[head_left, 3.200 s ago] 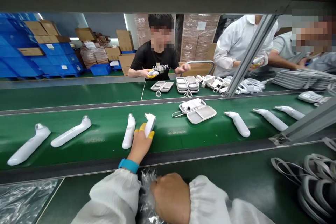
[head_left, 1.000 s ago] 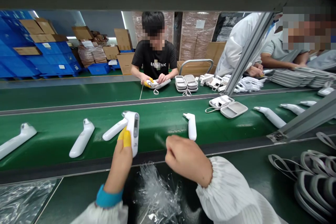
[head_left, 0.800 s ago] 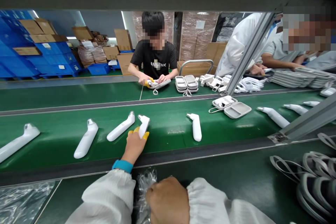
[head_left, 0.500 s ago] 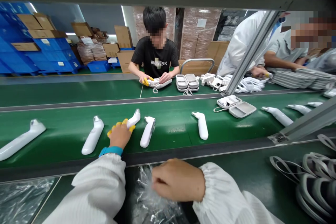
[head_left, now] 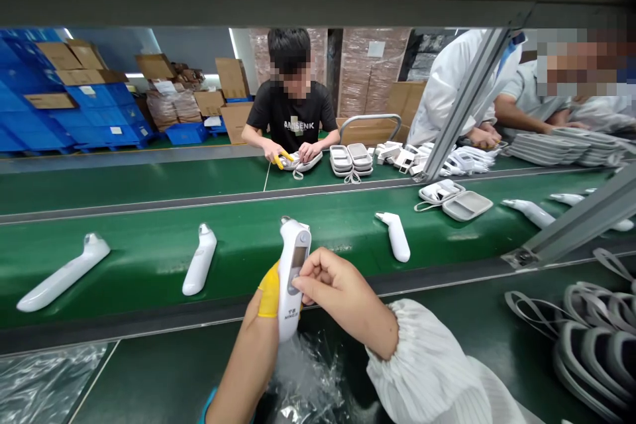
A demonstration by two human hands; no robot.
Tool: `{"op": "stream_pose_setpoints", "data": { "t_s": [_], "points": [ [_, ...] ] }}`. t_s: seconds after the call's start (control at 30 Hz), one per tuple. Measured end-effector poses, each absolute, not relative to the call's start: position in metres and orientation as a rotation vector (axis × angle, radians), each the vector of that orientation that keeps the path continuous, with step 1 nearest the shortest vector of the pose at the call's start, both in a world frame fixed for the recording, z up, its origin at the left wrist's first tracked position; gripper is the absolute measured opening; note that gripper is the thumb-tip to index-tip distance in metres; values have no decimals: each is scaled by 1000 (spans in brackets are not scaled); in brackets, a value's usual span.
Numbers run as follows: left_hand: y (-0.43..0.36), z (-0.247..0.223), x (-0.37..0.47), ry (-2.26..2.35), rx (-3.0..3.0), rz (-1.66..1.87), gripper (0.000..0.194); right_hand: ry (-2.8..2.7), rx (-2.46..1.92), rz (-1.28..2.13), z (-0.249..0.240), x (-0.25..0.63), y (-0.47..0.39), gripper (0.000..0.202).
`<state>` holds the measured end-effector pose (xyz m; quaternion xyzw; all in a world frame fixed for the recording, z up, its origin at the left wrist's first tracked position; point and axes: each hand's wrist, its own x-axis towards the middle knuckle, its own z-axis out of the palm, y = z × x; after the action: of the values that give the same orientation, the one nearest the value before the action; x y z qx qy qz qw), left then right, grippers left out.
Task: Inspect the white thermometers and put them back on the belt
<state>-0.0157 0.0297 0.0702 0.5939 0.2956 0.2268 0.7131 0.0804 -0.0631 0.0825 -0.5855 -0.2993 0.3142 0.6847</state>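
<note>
My left hand [head_left: 268, 295], with yellow finger cots, is closed round a white ear thermometer [head_left: 293, 308] held nearly upright above the near edge of the green belt [head_left: 342, 238]. Its grey screen and button face me, with dark lettering lower down. My right hand [head_left: 330, 278] is closed in a pinch, thumb and forefinger touching the face beside the button. Whatever lies between those fingertips is too small to make out. A crumpled heap of clear plastic film [head_left: 313, 377] lies below both hands.
On the belt lie more white thermometers [head_left: 200, 262], spaced apart, and an open grey case [head_left: 467, 205]. Looped-strap cases [head_left: 591, 358] stand at my right; a plastic sheet [head_left: 44, 377] lies at left. A slanted metal post [head_left: 571, 218] crosses the right side. Co-workers [head_left: 293, 112] work opposite.
My left hand has come back from the belt, bringing a thermometer up in front of me. My right hand has risen from over the plastic film to its face. Items on the belt appear farther right.
</note>
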Motion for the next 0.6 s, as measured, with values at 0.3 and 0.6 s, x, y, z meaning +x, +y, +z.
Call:
{"op": "stream_pose_setpoints", "data": {
  "t_s": [0.3, 0.6],
  "points": [
    [31, 62, -17, 675, 1387, 536, 54, -759, -1435, 660, 80, 88, -65, 26],
    [38, 54, -20, 675, 1419, 525, 54, -753, -1337, 773, 83, 89, -64, 29]
  ]
}}
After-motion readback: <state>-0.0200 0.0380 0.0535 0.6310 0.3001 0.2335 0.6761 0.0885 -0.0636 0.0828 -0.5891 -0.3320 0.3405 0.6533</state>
